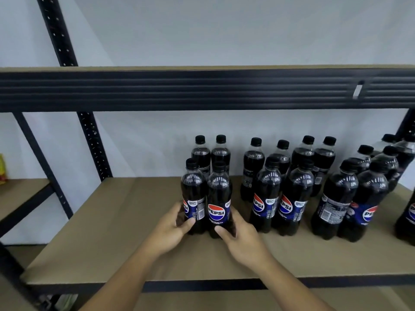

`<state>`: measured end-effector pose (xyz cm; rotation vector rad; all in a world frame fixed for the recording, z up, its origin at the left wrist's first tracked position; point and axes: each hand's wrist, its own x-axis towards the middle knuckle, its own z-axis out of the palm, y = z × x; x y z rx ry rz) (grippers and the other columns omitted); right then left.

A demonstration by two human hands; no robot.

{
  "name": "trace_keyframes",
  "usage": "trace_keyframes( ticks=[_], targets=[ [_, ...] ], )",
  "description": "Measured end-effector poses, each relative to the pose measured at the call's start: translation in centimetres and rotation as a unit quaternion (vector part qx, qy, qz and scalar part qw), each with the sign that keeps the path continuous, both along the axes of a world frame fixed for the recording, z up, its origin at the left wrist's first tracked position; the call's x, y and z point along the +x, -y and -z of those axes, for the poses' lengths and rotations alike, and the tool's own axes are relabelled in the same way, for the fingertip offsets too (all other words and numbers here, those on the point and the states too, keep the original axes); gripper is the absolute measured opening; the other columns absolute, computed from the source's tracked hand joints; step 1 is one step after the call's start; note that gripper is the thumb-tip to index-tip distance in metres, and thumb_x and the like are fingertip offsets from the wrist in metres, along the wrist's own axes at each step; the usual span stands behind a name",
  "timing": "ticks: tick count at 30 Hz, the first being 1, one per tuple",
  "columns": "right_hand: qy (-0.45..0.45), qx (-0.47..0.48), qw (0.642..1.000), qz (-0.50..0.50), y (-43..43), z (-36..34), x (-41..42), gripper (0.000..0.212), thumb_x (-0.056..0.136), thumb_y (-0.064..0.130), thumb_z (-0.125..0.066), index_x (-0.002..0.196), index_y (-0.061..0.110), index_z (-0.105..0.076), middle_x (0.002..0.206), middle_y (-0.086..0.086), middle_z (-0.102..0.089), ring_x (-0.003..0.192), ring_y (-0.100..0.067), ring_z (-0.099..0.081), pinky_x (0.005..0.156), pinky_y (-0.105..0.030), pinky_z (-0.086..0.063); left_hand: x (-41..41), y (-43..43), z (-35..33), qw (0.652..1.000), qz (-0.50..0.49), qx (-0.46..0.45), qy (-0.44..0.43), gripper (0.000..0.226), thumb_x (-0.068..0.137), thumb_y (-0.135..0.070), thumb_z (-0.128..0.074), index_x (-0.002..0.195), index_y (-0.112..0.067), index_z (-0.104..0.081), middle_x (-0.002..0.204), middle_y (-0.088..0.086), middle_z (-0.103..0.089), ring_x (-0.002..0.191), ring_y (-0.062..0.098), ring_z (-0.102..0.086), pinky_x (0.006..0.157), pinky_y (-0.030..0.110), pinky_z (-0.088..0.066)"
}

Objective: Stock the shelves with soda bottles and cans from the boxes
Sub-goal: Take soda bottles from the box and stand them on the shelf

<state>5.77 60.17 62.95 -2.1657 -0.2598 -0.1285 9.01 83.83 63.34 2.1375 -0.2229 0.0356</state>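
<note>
Head view: Pepsi bottle pair (219, 191) on shelf (112, 221), clasped between left hand (171, 232) and right hand (239, 236).

You face a plain, pale grey-white wall (224, 30) in soft light. A black metal rack stands against it. Its perforated upright (56, 30) slants up at your left, and a ribbed black beam (179, 90) crosses the view. Below spreads the tan lower shelf board (101, 232). A small white tag (357, 92) sits on the beam at right. A neighbouring shelf (20, 194) shows at far left.
</note>
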Motion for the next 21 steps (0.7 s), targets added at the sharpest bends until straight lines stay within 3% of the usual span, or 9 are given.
trace_keyframes(
  ticks=[2, 4, 7, 8, 10, 12, 17, 21],
  targets=[
    [-0.003, -0.011, 1.0, -0.014, 0.1, -0.4, -0.3, 0.07, 0.099, 0.045, -0.06, 0.158, 0.042, -0.023, 0.139, 0.025, -0.056, 0.128, 0.002, -0.052, 0.1, -0.01, -0.036, -0.6, 0.3, -0.2, 1.0, -0.008, 0.01, -0.006, 0.042, 0.101, -0.024, -0.063, 0.136, -0.044, -0.049, 0.115, -0.015, -0.068, 0.101, -0.007, -0.06, 0.094, 0.021, -0.048],
    [-0.008, -0.02, 0.999, -0.026, 0.4, -0.9, -0.9, 0.071, 0.101, 0.043, -0.057, 0.16, 0.041, -0.018, 0.147, 0.029, -0.044, 0.128, 0.015, -0.038, 0.101, -0.001, -0.025, -1.4, 0.5, -0.1, 1.0, -0.017, 0.013, -0.003, 0.039, 0.102, -0.032, -0.059, 0.138, -0.045, -0.05, 0.119, -0.018, -0.067, 0.108, -0.004, -0.06, 0.105, 0.031, -0.047],
    [-0.027, -0.042, 0.998, -0.037, 1.1, -1.3, -2.2, 0.071, 0.102, 0.043, -0.055, 0.16, 0.038, -0.014, 0.15, 0.022, -0.045, 0.104, 0.02, -0.044, 0.097, -0.002, -0.028, -3.1, 1.1, 0.0, 0.999, -0.029, 0.044, -0.009, 0.052, 0.101, -0.041, -0.058, 0.15, -0.04, -0.041, 0.135, -0.024, -0.061, 0.126, -0.001, -0.055, 0.114, 0.033, -0.041],
    [-0.033, -0.053, 0.997, -0.04, 1.5, -1.3, -2.6, 0.071, 0.102, 0.044, -0.054, 0.161, 0.035, -0.015, 0.152, 0.019, -0.045, 0.107, 0.019, -0.044, 0.1, -0.007, -0.029, -3.8, 1.4, 0.1, 0.997, -0.037, 0.065, -0.003, 0.059, 0.1, -0.043, -0.059, 0.154, -0.04, -0.036, 0.14, -0.023, -0.058, 0.13, 0.001, -0.053, 0.114, 0.028, -0.04],
    [-0.032, -0.082, 0.995, -0.052, 2.6, -1.2, -3.5, 0.071, 0.103, 0.044, -0.053, 0.162, 0.03, -0.016, 0.157, 0.015, -0.039, 0.134, 0.007, -0.04, 0.107, -0.009, -0.024, -5.4, 2.3, 0.3, 0.989, -0.064, 0.133, -0.002, 0.067, 0.1, -0.045, -0.059, 0.159, -0.037, -0.028, 0.141, -0.017, -0.059, 0.131, 0.01, -0.055, 0.103, 0.018, -0.04],
    [-0.025, -0.132, 0.989, -0.07, 3.7, -0.9, -4.2, 0.068, 0.104, 0.044, -0.05, 0.162, 0.025, -0.02, 0.161, 0.01, -0.035, 0.147, -0.005, -0.03, 0.109, -0.008, -0.018, -7.0, 3.3, 0.7, 0.978, -0.091, 0.185, -0.012, 0.068, 0.1, -0.048, -0.057, 0.159, -0.032, -0.029, 0.141, -0.006, -0.061, 0.128, 0.019, -0.058, 0.099, 0.021, -0.042],
    [0.005, -0.26, 0.956, -0.135, 7.4, 0.6, -5.9, 0.064, 0.106, 0.05, -0.039, 0.16, 0.019, -0.028, 0.167, 0.002, -0.024, 0.154, -0.013, -0.017, 0.12, -0.02, -0.006, -11.4, 7.6, 1.3, 0.964, -0.105, 0.243, -0.014, 0.062, 0.103, -0.043, -0.052, 0.156, -0.015, -0.037, 0.157, 0.001, -0.046, 0.141, 0.025, -0.043, 0.118, 0.032, -0.03],
    [0.049, -0.281, 0.941, -0.181, 11.3, 0.7, -7.8, 0.062, 0.106, 0.049, -0.039, 0.158, 0.016, -0.032, 0.166, 0.0, -0.027, 0.153, -0.016, -0.019, 0.12, -0.02, -0.004, -14.9, 11.3, 2.0, 0.967, -0.125, 0.223, -0.018, 0.061, 0.103, -0.045, -0.052, 0.157, -0.022, -0.036, 0.162, -0.004, -0.038, 0.15, 0.024, -0.032, 0.124, 0.036, -0.024]
  ],
)
